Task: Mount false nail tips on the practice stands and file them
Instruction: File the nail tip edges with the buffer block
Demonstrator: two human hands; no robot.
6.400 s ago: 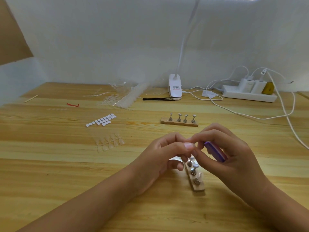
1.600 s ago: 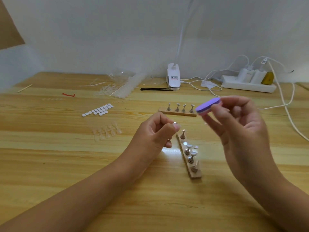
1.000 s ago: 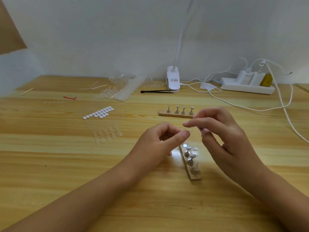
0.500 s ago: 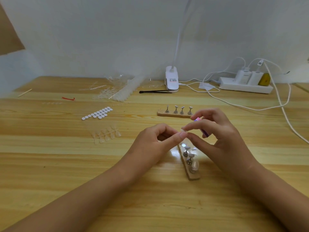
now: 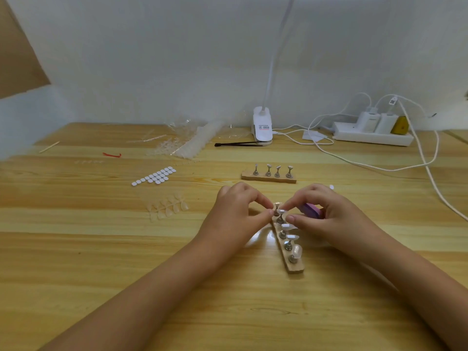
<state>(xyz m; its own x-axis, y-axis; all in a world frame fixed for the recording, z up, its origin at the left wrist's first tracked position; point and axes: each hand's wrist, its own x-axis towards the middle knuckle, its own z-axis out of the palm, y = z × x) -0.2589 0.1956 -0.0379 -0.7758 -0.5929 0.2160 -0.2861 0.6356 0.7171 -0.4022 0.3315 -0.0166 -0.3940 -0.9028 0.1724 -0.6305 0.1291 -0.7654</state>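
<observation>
Head view: both hands have dropped from just above the near practice stand [image 5: 291,268] to its far end, where the left hand [image 5: 235,219] pinches the end peg [image 5: 276,206] between thumb and forefinger. The right hand [image 5: 334,219], with the purple file [image 5: 312,210] tucked under its curled fingers, sets forefinger and thumb to a clear nail tip [image 5: 280,211] there. Three more tips sit on pegs along the stand, which lies unmoved on the wooden table [image 5: 101,249], the second stand [image 5: 268,177] bare behind it
</observation>
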